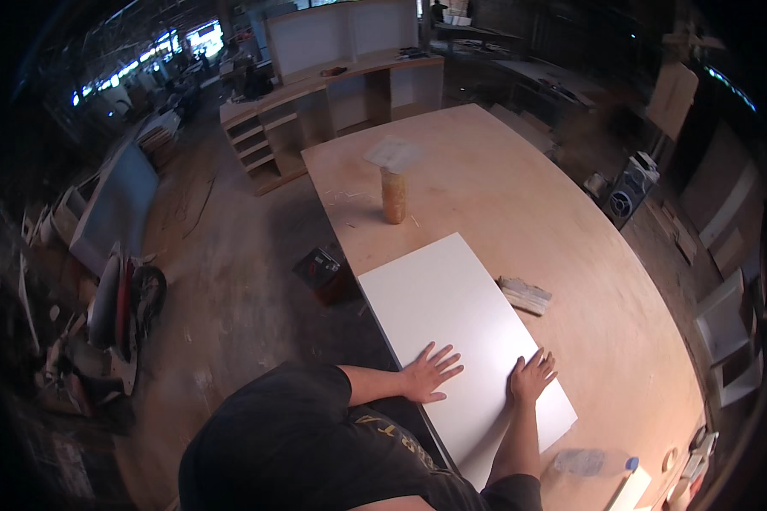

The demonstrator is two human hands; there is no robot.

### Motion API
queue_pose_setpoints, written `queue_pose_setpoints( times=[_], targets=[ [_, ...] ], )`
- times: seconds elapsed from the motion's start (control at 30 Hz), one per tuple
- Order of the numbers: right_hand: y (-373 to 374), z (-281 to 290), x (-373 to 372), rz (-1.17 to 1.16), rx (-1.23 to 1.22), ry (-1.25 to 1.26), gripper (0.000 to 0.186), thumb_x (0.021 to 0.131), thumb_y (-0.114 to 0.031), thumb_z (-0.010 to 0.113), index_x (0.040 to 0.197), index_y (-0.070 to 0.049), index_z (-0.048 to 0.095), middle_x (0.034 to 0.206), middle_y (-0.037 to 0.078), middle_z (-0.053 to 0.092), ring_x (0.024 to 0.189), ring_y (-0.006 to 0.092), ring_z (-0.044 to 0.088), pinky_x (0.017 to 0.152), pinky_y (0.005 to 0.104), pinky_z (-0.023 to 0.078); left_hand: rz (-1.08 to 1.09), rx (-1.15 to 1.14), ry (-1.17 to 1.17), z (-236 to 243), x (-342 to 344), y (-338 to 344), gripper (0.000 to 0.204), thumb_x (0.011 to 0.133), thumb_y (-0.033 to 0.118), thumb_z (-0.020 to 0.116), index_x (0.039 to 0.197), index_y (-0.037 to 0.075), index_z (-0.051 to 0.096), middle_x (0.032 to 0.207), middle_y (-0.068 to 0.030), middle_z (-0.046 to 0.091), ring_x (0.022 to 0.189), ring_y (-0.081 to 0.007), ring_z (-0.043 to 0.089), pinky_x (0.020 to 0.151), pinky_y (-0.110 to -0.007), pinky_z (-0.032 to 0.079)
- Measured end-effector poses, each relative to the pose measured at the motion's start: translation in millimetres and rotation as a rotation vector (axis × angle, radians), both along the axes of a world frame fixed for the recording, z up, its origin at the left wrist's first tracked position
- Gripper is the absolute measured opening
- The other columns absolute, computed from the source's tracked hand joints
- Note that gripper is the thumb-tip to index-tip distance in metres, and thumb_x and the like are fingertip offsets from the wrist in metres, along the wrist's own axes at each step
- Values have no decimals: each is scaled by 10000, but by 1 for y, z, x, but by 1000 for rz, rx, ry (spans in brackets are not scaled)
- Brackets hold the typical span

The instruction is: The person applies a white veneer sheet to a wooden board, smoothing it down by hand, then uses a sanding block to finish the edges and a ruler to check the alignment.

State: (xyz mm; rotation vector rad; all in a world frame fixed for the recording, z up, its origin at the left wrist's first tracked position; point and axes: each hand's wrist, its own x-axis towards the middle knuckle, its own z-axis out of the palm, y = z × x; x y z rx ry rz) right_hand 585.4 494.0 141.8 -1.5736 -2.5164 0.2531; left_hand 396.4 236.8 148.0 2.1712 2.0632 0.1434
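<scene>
Left hand [429, 372] flat, fingers spread, on the near end of a white panel [452, 315]. Right hand [533, 376] flat beside it, fingers loosely apart, gripping nothing. Panel lies along the workbench's [571, 247] left edge. Sanding block [525, 295] just right of panel. Farther off, an amber jar [393, 194] stands upright.

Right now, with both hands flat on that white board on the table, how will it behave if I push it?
The white board looks flat and rigid, so it would probably slide as one piece rather than flex. Its smooth face under the left hand and right hand may be slippery. One corner seems to overhang the table edge near you, so it could tip if pushed further off.
</scene>
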Motion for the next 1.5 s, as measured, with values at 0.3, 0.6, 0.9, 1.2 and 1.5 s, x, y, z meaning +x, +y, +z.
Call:
queue_pose_setpoints(
  times=[0.3,0.6,0.9,1.2,1.5],
  targets=[
    [-24,-5,44,206,181,423,667,807,-186,784,1413,-25,556,1463,293,438,1323,467,437,1143,554,359,10,3,-53,-6,-6,5,900,945,581,588,1629,82,283,1675,-228,249,1568,-431,158,1241,-645,144],
    [-196,-5,137,-582,169,188,643,897,-284,727,1424,32,539,1435,323,469,1349,473,421,1170,581,292,979,138,-2,-27,-234,17,1078,782,605,816,1542,-19,373,1554,-286,403,1475,-444,338,1221,-549,291],
    [-228,-16,176,-974,-79,304,493,801,-290,786,1115,78,699,1068,302,691,1039,456,663,934,500,531,928,-309,-150,51,-268,52,1130,641,629,900,1418,-77,481,1458,-283,518,1390,-406,496,1108,-517,478],
    [-223,-6,175,-1095,-268,189,706,700,-499,836,1190,-4,718,1163,278,703,1134,415,662,1000,465,528,681,-374,-81,25,-307,62,1156,616,625,914,1382,-115,463,1356,-318,587,1250,-460,606,1069,-506,513],
    [-233,20,136,-1261,-284,162,770,756,-471,828,1318,12,621,1338,283,608,1263,442,564,1085,479,470,644,-438,-173,11,-323,68,1255,654,523,937,1492,-110,249,1374,-403,541,1277,-512,576,1108,-518,478]
  ],
)
